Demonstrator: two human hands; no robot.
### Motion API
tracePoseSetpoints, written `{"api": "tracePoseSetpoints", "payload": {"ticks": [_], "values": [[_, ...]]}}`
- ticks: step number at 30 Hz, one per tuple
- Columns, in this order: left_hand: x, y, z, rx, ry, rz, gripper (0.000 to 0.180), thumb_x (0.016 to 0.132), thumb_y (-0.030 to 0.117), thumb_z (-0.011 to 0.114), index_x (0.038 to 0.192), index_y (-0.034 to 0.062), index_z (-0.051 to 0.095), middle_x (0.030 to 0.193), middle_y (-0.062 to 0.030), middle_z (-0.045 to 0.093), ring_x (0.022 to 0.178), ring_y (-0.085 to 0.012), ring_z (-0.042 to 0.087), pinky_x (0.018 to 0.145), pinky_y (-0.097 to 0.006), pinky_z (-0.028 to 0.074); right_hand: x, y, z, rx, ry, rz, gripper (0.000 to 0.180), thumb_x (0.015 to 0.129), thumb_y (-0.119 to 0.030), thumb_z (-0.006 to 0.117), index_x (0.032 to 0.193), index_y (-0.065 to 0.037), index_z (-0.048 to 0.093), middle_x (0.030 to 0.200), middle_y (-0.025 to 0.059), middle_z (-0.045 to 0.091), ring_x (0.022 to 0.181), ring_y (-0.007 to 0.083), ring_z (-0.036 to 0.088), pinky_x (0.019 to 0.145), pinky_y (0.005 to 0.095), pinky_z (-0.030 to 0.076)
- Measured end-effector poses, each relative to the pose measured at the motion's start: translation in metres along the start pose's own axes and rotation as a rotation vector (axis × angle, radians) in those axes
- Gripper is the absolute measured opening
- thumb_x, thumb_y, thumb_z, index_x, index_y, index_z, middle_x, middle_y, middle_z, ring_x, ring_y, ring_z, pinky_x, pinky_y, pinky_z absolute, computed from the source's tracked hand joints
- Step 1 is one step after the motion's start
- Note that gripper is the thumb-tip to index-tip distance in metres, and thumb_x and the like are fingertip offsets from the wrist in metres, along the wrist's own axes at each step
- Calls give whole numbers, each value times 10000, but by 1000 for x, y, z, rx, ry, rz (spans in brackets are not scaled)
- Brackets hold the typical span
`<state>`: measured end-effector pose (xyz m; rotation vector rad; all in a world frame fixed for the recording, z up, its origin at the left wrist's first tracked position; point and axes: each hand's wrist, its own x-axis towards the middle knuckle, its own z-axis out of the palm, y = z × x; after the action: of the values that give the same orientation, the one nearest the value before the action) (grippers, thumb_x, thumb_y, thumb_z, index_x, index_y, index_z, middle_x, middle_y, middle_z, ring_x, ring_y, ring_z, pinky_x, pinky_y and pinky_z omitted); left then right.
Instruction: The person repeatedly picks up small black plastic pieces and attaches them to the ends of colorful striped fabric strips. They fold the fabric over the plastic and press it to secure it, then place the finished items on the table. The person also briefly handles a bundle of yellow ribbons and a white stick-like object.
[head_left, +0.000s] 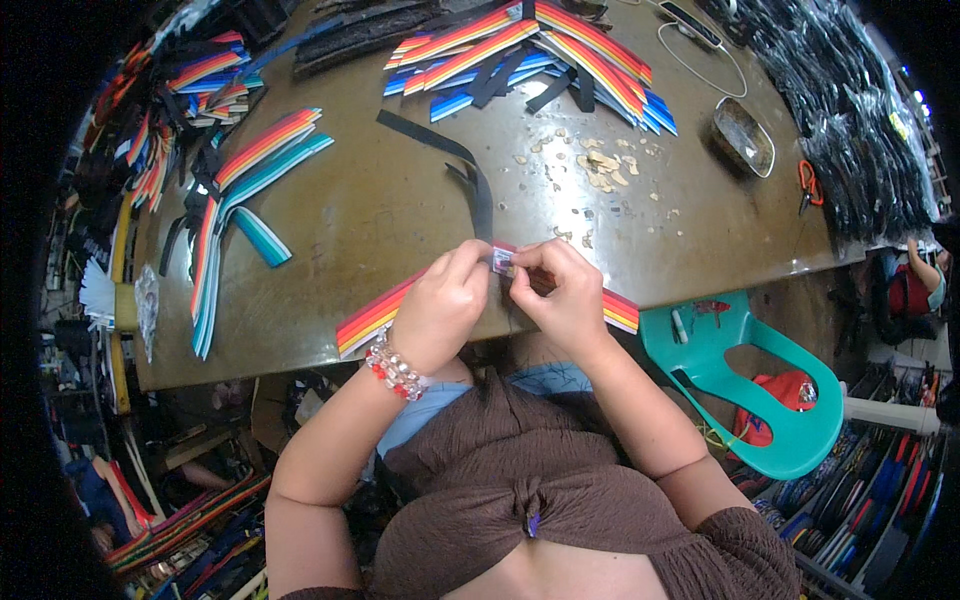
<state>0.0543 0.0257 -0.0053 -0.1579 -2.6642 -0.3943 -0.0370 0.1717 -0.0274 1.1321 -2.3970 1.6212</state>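
Observation:
At the table's front edge, both my hands are closed on a strap (370,315) with red, orange, yellow and white stripes. Its two ends slope down to either side. My left hand (440,298) grips it near the middle, fingers bent over the top. Thumb and fingertips of my right hand (562,295) pinch at a small whitish label (502,262) on the strap between the hands. Beyond them, a black webbing band (481,200) runs from the strap up the table and bends left. My palms hide the middle of the strap.
More striped straps lie in a pile (530,60) at the back and a bundle (245,190) at left. Small tan flakes (605,168), a metal dish (742,137) and orange-handled snips (808,187) are on the right. A green plastic chair (800,445) stands by the table.

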Motion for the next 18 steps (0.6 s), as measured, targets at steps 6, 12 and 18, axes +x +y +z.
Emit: {"api": "tracePoseSetpoints", "payload": {"ticks": [6, 12, 18], "values": [[1, 2, 8, 33, 11, -78, 117, 746, 10, 577, 857, -28, 574, 1009, -112, 557, 874, -243, 616, 731, -338, 538, 1, 5, 5, -21, -6, -114, 114, 707, -19, 686, 810, -29, 639, 826, 121, 639, 781, 288, 625, 683, 371, 505], [5, -3, -2, -389, 82, -369, 64, 785, 35, 638, 821, 3, 598, 996, -99, 593, 833, -219, 644, 729, -334, 535, 5, 4, -3, 170, -11, 177, 65, 767, -46, 685, 809, -5, 656, 822, 101, 666, 772, 209, 650, 677, 320, 509], [8, 9, -8, -595, -84, -242, 160, 821, 171, 681, 876, 25, 644, 982, -102, 604, 919, -245, 593, 819, -352, 473, 15, 23, -22, 1144, 250, 486, 137, 918, -78, 606, 1002, 30, 595, 977, 143, 653, 912, 223, 654, 788, 345, 568]]}}
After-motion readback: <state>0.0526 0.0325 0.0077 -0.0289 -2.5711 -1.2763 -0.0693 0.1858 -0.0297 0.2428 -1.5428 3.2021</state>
